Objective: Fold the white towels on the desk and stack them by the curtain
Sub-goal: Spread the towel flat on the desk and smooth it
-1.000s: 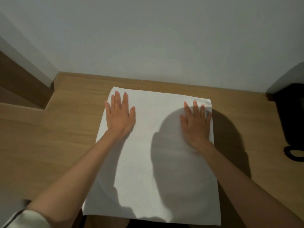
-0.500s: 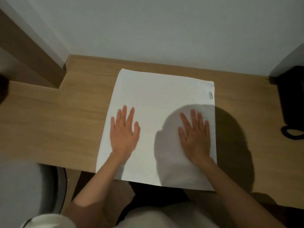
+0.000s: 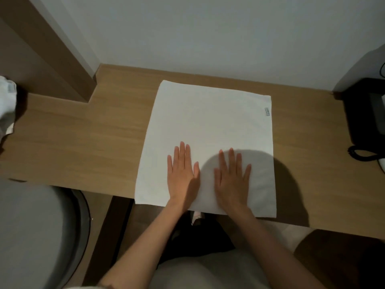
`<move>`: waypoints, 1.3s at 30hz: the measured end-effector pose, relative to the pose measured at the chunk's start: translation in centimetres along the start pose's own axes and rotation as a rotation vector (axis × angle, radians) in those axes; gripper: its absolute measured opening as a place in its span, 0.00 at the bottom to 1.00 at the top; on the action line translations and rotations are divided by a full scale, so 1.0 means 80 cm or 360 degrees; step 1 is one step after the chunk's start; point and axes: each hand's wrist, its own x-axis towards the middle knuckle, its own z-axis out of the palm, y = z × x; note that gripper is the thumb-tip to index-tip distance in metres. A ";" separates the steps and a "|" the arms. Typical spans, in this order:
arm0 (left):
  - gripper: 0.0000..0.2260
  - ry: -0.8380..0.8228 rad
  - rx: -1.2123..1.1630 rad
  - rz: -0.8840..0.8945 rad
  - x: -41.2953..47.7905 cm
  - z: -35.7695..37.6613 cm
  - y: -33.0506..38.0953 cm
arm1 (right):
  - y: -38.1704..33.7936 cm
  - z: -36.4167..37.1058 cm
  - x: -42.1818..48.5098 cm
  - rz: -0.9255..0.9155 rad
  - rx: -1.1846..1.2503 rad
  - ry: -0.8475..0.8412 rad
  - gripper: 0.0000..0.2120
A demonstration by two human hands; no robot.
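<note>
I am pressing my left hand (image 3: 183, 176) and right hand (image 3: 232, 178) flat, fingers spread, on the near end of the white towel (image 3: 208, 122) on the desk (image 3: 83, 142), judging it light, limp and best pinched at its corners.

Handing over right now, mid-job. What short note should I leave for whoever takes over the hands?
Left hand: open, flat on the towel close to its near edge.
Right hand: open, flat on the same towel, beside the left.
Towel: spread smooth on the desk, label on its right edge; no fold visible.
A crumpled white cloth shows at the far left of the view.
Left to do: fold this towel and stack it by the curtain, which is not in view.
</note>
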 end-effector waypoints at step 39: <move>0.33 -0.0229 -0.0251 0.0892 -0.099 -0.093 -0.209 | 0.112 -0.028 -0.146 -0.0315 -0.0149 0.0048 0.31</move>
